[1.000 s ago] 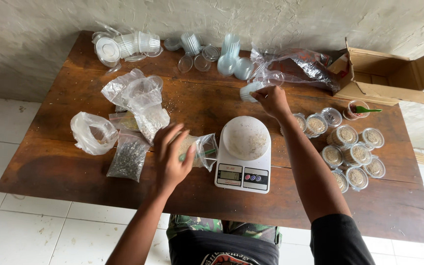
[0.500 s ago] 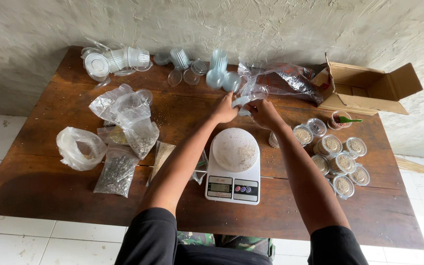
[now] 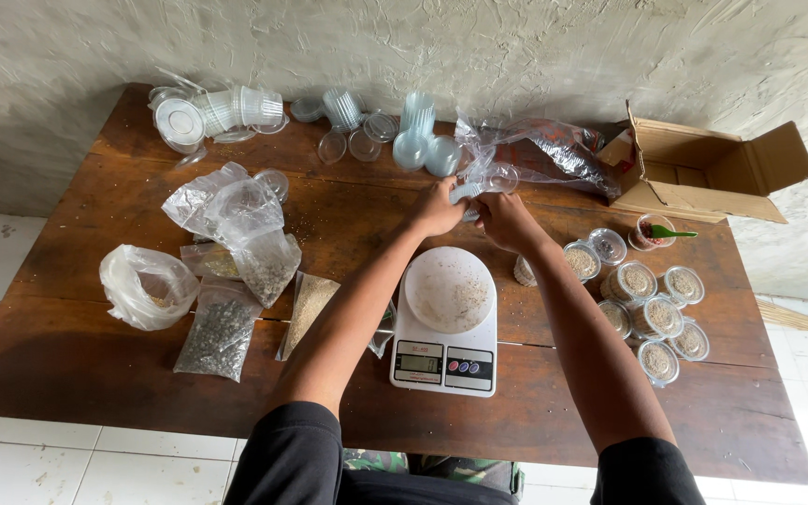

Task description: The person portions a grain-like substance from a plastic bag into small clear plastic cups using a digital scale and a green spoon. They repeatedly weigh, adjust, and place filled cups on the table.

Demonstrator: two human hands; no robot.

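Your left hand (image 3: 437, 208) and right hand (image 3: 502, 217) meet just beyond the far side of the scale (image 3: 445, 323), fingers closed together on a small clear plastic cup (image 3: 468, 192). Each hand pinches it from its own side; whether you are pulling one cup from a nested pair or pressing on a lid cannot be told. The cup is held above the table (image 3: 67, 374), toward its far edge and a little right of centre.

Scale: white, round pan with only a scatter of grain on it, nothing standing on it. It sits near the middle of the front edge.

Right side of the table: a cluster of filled cups (image 3: 652, 313), lidded, grain inside, several close together or touching. One open cup with a green spoon (image 3: 670, 231) sits by the cardboard box (image 3: 703, 168) at the far right corner.

Far edge: stacks of empty cups (image 3: 236, 108) and loose lids, plus a crumpled clear bag (image 3: 544, 150).

Left half: bags of seed (image 3: 236, 224), several, still holding plenty.

Progress, judged from the layout: roughly ten cups are filled and closed. The cup in hand is empty, so the weighing for it is yet to be done. Many empties and much seed remain.
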